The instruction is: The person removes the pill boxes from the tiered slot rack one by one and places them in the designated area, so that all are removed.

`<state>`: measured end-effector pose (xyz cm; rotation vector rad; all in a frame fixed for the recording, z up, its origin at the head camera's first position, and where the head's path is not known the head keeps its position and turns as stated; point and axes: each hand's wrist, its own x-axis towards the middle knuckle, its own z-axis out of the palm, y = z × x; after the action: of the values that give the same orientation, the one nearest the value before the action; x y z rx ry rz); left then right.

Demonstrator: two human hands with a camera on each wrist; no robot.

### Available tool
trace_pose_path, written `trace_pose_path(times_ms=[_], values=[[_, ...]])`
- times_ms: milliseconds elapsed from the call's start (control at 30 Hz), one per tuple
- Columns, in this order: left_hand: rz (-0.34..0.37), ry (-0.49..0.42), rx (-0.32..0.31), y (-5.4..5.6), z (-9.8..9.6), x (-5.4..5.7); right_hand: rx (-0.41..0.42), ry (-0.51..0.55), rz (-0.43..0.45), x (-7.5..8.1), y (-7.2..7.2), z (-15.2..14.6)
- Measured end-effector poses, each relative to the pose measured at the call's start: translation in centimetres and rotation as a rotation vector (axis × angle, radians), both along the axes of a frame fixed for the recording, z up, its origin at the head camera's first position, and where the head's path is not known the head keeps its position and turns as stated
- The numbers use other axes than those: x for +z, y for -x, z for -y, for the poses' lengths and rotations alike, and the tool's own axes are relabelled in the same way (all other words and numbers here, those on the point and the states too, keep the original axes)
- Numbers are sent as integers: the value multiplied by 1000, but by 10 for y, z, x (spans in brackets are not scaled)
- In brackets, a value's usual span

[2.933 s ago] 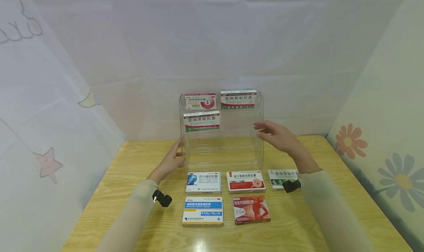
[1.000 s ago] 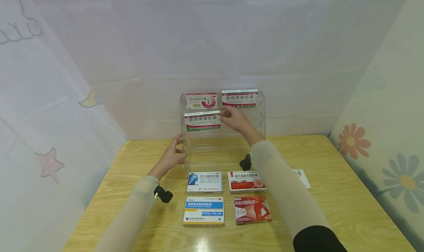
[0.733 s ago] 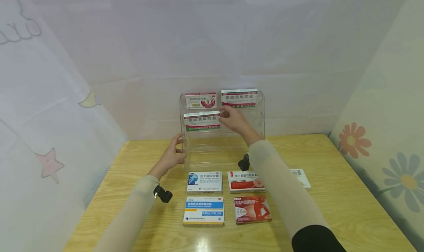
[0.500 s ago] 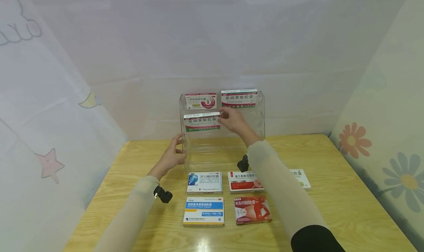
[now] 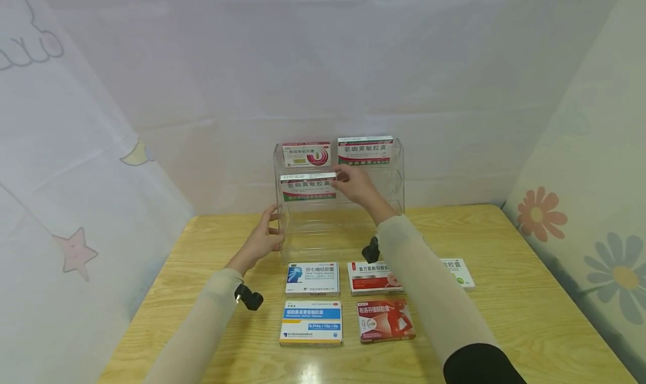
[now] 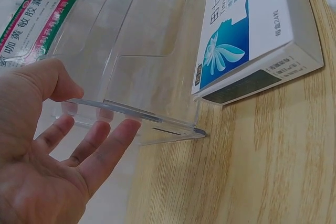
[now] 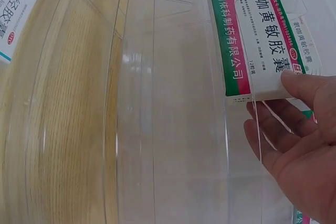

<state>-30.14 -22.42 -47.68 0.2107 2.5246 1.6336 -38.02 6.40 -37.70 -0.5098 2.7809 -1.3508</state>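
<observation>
A clear tiered display rack (image 5: pixel 323 226) stands near the back of the wooden table. My left hand (image 5: pixel 261 241) grips its left side edge; the left wrist view shows the thumb on the edge and the fingertips behind the panel. On the rack's second tier, at the left, sits a white medicine box (image 5: pixel 306 188) with green and red bands. My right hand (image 5: pixel 359 185) pinches that box by its right end, thumb on the front in the right wrist view. Two more medicine boxes, one pink and white (image 5: pixel 306 155) and one banded (image 5: pixel 365 151), stand on the top tier.
Several medicine boxes lie flat before the rack: a white-blue one (image 5: pixel 312 278), a blue-yellow one (image 5: pixel 310 323), a red one (image 5: pixel 386 320) and a red-white one (image 5: pixel 372 277). A green-white box (image 5: pixel 460 273) lies partly behind my right sleeve. Patterned cloth walls enclose the table.
My right hand has come left from beside the rack to the second-tier box and taken hold of its end. The box's top edge has dropped slightly. My left hand stays at the rack's side.
</observation>
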Motion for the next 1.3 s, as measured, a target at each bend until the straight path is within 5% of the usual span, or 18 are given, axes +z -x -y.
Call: trace_pose_path(times_ms=[533, 733, 1300], values=[[-9, 14, -7, 2, -2, 0, 1, 79, -75, 25, -14, -14], [-12, -1, -11, 4, 1, -1, 45, 222, -57, 31, -25, -26], [-10, 4, -15, 3, 2, -6, 160, 451, 31, 20, -63, -67]])
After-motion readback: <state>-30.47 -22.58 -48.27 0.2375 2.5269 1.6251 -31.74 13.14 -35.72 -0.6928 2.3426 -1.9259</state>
